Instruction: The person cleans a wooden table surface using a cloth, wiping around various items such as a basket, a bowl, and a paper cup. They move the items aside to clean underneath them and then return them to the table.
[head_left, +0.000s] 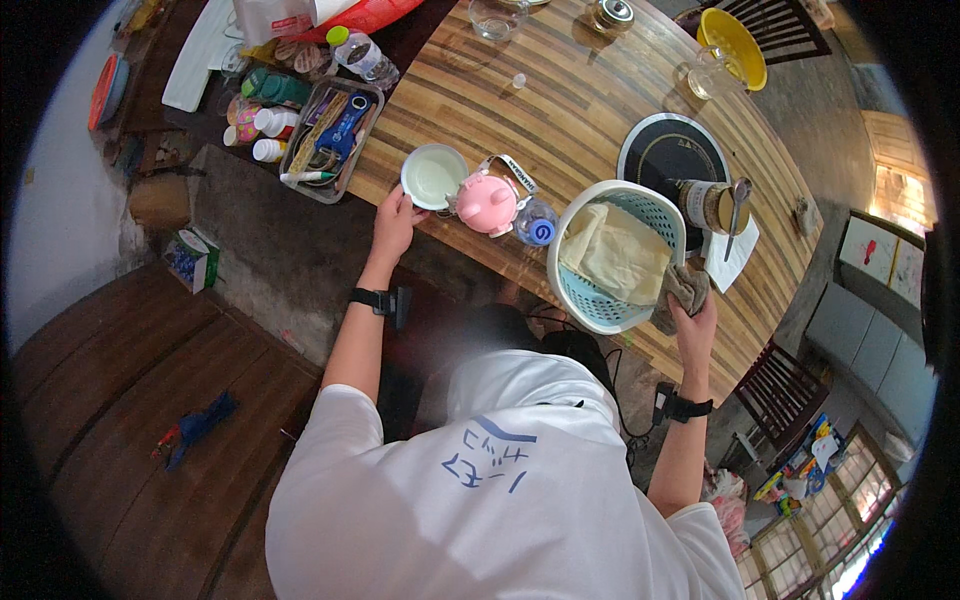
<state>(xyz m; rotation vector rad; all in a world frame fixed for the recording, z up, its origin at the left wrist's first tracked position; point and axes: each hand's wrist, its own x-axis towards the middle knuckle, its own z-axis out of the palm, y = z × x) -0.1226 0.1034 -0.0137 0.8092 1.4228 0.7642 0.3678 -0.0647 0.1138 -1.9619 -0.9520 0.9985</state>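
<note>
At the table's near edge my left hand (397, 223) grips the rim of a small white bowl (435, 177). The bowl's inside is pale; whether it holds liquid I cannot tell. A crumpled grey-brown cloth (685, 288) is in my right hand (695, 324), against the right side of a white-and-blue plastic basket (592, 304). Inside that basket lies a cream cloth (611, 251). Between bowl and basket stand a pink pig-shaped container (487, 204) with a lettered strap (514, 171) and a clear bottle with a blue cap (536, 223).
Behind the basket, a round black induction cooktop (667, 146) sits near a lidded jar (705, 204), a spoon (739, 206) and a white tissue (731, 255). A tray of small items (330, 142) lies left. Farther back are a glass pitcher (709, 79) and a yellow basin (739, 45).
</note>
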